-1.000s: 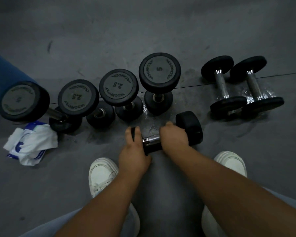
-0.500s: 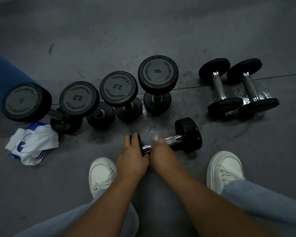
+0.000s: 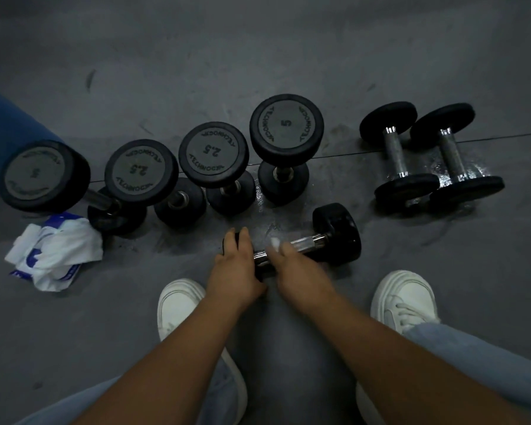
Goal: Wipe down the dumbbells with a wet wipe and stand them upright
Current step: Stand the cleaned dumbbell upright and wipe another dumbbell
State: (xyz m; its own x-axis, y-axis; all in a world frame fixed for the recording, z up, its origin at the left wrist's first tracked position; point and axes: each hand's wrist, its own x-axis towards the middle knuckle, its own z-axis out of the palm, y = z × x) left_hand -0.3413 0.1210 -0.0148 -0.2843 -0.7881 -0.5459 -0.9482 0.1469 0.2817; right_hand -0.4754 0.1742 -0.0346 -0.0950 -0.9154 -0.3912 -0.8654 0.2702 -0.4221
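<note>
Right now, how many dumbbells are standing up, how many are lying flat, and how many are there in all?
Standing dumbbells: 4
Lying dumbbells: 3
Total: 7

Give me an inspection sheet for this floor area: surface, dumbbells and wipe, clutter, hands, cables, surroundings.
Surface: grey floor, wet sheen around the lying weights.
Job's things: four upright dumbbells; lying dumbbell under the hands; pair of dumbbells lying at right.
Clutter: crumpled white-and-blue packet, left.
Hands: left hand grips the lying dumbbell's end; right hand holds a wet wipe on its handle.
Cables: nothing seen.
Surroundings: blue object at left edge; white shoes.
</note>
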